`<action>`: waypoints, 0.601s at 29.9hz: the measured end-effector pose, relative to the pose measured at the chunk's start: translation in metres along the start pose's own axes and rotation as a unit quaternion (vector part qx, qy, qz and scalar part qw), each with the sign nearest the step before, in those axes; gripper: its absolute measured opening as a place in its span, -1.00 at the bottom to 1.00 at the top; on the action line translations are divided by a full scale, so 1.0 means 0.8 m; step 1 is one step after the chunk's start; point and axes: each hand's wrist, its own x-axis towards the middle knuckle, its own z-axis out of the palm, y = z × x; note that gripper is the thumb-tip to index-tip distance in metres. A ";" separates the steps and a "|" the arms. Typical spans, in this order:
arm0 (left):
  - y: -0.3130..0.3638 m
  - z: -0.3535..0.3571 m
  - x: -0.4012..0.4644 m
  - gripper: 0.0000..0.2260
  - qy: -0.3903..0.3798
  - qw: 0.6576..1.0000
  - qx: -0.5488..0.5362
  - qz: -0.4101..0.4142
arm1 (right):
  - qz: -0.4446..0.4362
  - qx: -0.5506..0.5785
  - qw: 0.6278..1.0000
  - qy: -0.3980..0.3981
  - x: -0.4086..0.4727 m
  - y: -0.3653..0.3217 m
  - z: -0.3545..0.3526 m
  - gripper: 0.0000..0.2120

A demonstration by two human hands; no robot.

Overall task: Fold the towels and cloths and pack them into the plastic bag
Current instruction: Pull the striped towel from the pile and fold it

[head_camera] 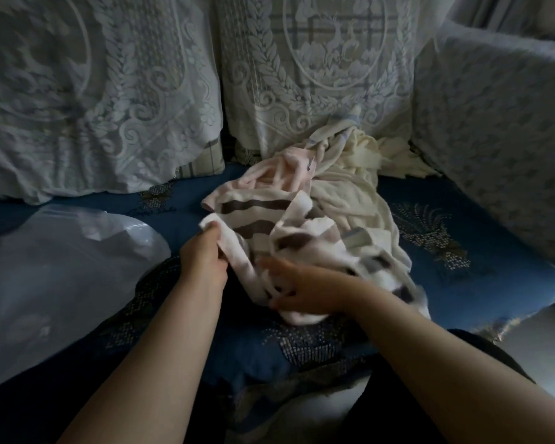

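Note:
A crumpled white towel with brown stripes (263,216) lies on the blue sofa seat (430,283) in front of me. My left hand (205,251) pinches one corner of it at its left edge. My right hand (305,293) rests on the towel's near edge with fingers curled into the fabric; it is blurred. Behind the striped towel lie a pink cloth (289,168) and a cream cloth (356,174), bunched against the back cushion. A clear plastic bag (61,267) lies flat on the seat to my left, apart from both hands.
Lace-covered back cushions (318,75) stand along the rear of the sofa. A lace-draped armrest (500,129) closes the right side. The seat's front edge (481,318) drops off at the lower right. My dark-clothed legs are at the bottom.

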 end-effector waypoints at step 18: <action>-0.057 0.010 -0.062 -0.85 -0.208 0.750 0.528 0.339 | 0.131 -0.052 0.961 0.238 -0.005 0.035 0.022 -0.72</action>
